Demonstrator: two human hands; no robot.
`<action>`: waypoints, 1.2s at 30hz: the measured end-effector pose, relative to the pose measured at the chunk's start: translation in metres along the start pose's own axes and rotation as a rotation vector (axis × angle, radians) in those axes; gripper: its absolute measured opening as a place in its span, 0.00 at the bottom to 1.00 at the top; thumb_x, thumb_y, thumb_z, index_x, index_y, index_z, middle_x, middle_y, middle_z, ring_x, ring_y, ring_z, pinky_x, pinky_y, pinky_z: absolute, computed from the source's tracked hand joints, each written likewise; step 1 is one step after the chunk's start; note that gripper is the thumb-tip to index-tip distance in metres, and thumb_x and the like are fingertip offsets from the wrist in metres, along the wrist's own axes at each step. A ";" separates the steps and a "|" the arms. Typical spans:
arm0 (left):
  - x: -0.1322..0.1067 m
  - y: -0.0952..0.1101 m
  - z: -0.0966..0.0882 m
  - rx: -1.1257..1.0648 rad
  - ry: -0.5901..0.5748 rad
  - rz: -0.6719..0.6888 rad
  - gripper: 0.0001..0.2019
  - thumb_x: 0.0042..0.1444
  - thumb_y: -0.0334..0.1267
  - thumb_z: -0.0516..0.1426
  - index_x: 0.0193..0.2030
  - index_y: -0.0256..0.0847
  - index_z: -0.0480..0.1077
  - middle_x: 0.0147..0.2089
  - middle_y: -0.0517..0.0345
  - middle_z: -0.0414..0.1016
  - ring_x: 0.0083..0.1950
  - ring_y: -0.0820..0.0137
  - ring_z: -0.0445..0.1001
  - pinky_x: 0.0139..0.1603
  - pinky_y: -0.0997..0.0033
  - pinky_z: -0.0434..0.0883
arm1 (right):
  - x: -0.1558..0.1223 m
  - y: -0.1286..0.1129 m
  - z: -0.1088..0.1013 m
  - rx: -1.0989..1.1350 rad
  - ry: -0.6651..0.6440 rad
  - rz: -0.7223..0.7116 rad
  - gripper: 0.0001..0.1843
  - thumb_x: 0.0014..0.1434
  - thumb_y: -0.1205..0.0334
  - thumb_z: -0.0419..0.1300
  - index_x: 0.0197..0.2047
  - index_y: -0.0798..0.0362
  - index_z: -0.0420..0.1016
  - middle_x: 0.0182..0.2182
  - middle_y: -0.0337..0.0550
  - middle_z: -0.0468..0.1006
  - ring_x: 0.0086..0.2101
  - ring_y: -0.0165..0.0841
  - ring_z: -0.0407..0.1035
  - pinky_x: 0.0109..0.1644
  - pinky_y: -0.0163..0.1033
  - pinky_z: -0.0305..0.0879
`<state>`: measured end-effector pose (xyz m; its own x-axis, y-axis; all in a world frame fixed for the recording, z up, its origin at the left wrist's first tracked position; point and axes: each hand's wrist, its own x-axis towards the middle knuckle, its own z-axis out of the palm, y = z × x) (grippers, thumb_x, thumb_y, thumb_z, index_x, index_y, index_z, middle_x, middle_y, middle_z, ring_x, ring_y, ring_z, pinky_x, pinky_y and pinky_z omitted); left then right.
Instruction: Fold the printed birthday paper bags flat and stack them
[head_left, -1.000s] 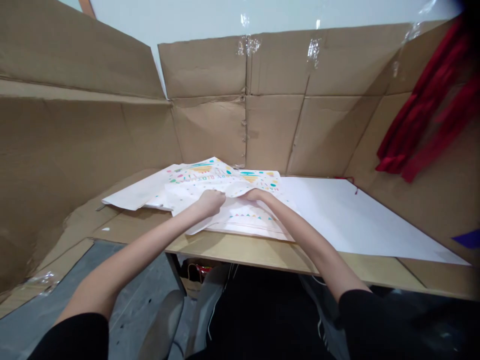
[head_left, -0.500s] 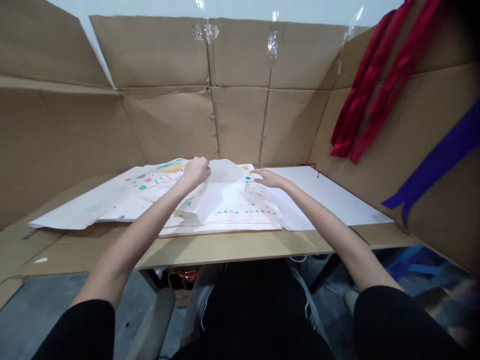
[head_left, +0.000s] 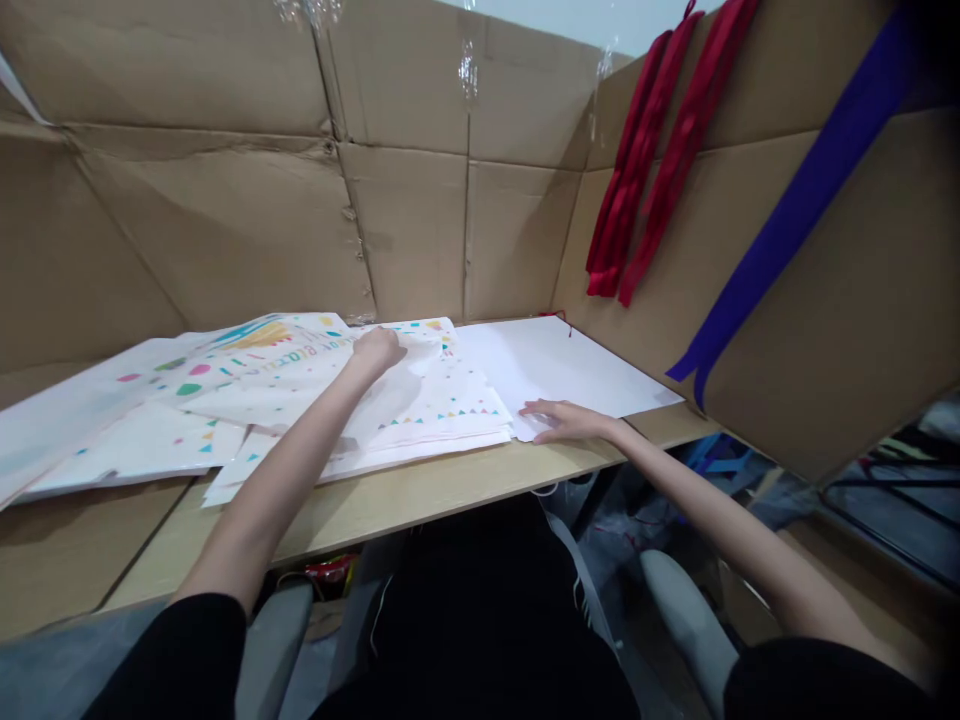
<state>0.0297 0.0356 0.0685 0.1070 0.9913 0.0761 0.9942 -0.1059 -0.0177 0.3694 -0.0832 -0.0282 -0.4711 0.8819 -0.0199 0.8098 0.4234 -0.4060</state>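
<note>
Lying gripped by the left hand (head_left: 380,348), printed paper (head_left: 289,362) sits left of the spread right hand (head_left: 571,420).

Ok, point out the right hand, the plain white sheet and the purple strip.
Right hand (head_left: 570,421): head view, back of the hand.
Plain white sheet (head_left: 559,365): head view, bare middle.
Purple strip (head_left: 801,207): head view, midway along.

The printed sheets (head_left: 292,372) look smoothly papery, matt.
</note>
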 end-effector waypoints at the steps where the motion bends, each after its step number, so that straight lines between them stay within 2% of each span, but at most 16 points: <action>1: 0.004 0.003 0.000 -0.022 -0.003 -0.016 0.23 0.56 0.39 0.50 0.55 0.31 0.68 0.56 0.36 0.69 0.55 0.54 0.69 0.49 0.64 0.68 | 0.000 -0.002 -0.001 -0.003 0.004 0.005 0.30 0.51 0.51 0.65 0.57 0.43 0.68 0.60 0.42 0.65 0.58 0.40 0.60 0.61 0.45 0.56; 5: 0.011 0.011 0.007 -0.078 -0.086 -0.059 0.24 0.54 0.43 0.52 0.54 0.33 0.69 0.55 0.38 0.71 0.53 0.54 0.71 0.48 0.64 0.69 | 0.003 -0.003 -0.008 0.018 -0.011 0.008 0.24 0.51 0.55 0.66 0.52 0.44 0.73 0.58 0.43 0.67 0.56 0.40 0.63 0.60 0.45 0.58; 8: 0.011 0.012 0.013 -0.084 -0.140 -0.057 0.25 0.53 0.47 0.54 0.54 0.34 0.70 0.54 0.38 0.71 0.51 0.53 0.73 0.45 0.64 0.70 | 0.002 -0.004 -0.010 0.080 -0.006 -0.057 0.16 0.56 0.56 0.62 0.48 0.45 0.76 0.55 0.42 0.71 0.53 0.37 0.66 0.58 0.43 0.60; 11: 0.011 0.008 0.016 -0.104 -0.160 -0.028 0.26 0.53 0.49 0.54 0.53 0.35 0.71 0.54 0.39 0.71 0.50 0.54 0.73 0.42 0.66 0.70 | -0.002 -0.008 -0.004 0.101 0.163 -0.053 0.12 0.62 0.59 0.54 0.44 0.48 0.78 0.50 0.44 0.75 0.48 0.35 0.71 0.53 0.42 0.65; 13: 0.011 0.005 0.017 -0.122 -0.154 -0.005 0.25 0.52 0.51 0.54 0.52 0.36 0.71 0.54 0.41 0.72 0.50 0.55 0.73 0.41 0.68 0.70 | -0.005 -0.011 0.005 0.064 0.327 -0.015 0.12 0.61 0.62 0.53 0.43 0.51 0.78 0.52 0.46 0.73 0.44 0.34 0.72 0.49 0.41 0.68; 15: 0.011 0.003 0.017 -0.138 -0.148 0.010 0.25 0.52 0.51 0.54 0.52 0.38 0.72 0.53 0.43 0.73 0.51 0.57 0.73 0.42 0.69 0.70 | -0.008 -0.013 0.017 0.005 0.434 0.010 0.11 0.60 0.64 0.54 0.41 0.53 0.78 0.53 0.48 0.72 0.42 0.34 0.73 0.46 0.41 0.70; 18: 0.010 -0.001 0.014 -0.161 -0.143 0.006 0.26 0.53 0.53 0.53 0.53 0.38 0.71 0.56 0.45 0.71 0.53 0.58 0.71 0.44 0.70 0.69 | -0.012 -0.014 0.032 -0.116 0.492 0.017 0.12 0.60 0.66 0.53 0.39 0.53 0.78 0.48 0.47 0.76 0.43 0.35 0.73 0.48 0.42 0.69; 21: 0.008 -0.005 0.009 -0.187 -0.128 -0.010 0.28 0.54 0.53 0.52 0.55 0.36 0.69 0.59 0.43 0.67 0.56 0.56 0.69 0.45 0.68 0.68 | -0.016 -0.016 0.036 -0.225 0.558 0.053 0.16 0.62 0.66 0.49 0.40 0.53 0.78 0.45 0.47 0.78 0.43 0.37 0.73 0.49 0.43 0.68; 26: 0.010 -0.015 0.004 -0.216 -0.115 0.007 0.28 0.54 0.54 0.50 0.54 0.36 0.69 0.59 0.44 0.67 0.56 0.57 0.68 0.49 0.68 0.66 | -0.011 -0.019 0.019 -0.318 0.584 0.187 0.12 0.60 0.62 0.54 0.34 0.53 0.79 0.37 0.49 0.80 0.36 0.40 0.75 0.41 0.42 0.68; 30: 0.006 -0.020 0.000 -0.221 -0.104 0.030 0.26 0.54 0.56 0.49 0.50 0.38 0.71 0.58 0.45 0.68 0.56 0.58 0.68 0.49 0.70 0.65 | 0.001 -0.014 -0.002 -0.229 0.620 0.258 0.09 0.55 0.58 0.59 0.28 0.50 0.78 0.32 0.45 0.81 0.34 0.40 0.75 0.40 0.41 0.66; 33: -0.001 -0.020 -0.006 -0.259 -0.103 0.024 0.27 0.54 0.56 0.50 0.50 0.37 0.72 0.57 0.45 0.69 0.56 0.58 0.69 0.50 0.70 0.65 | 0.008 -0.006 -0.024 -0.141 0.733 0.374 0.12 0.51 0.55 0.61 0.21 0.50 0.75 0.24 0.44 0.79 0.29 0.40 0.74 0.37 0.41 0.65; 36: -0.008 -0.022 -0.013 -0.304 -0.078 0.014 0.28 0.57 0.55 0.47 0.52 0.35 0.70 0.58 0.45 0.68 0.57 0.60 0.68 0.52 0.72 0.64 | 0.011 -0.002 -0.051 -0.027 0.872 0.497 0.15 0.50 0.54 0.62 0.17 0.51 0.69 0.15 0.42 0.73 0.23 0.37 0.70 0.35 0.41 0.64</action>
<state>0.0070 0.0292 0.0808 0.1312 0.9914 0.0007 0.9512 -0.1260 0.2816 0.3804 -0.0643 0.0186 0.3350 0.7990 0.4993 0.8578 -0.0395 -0.5125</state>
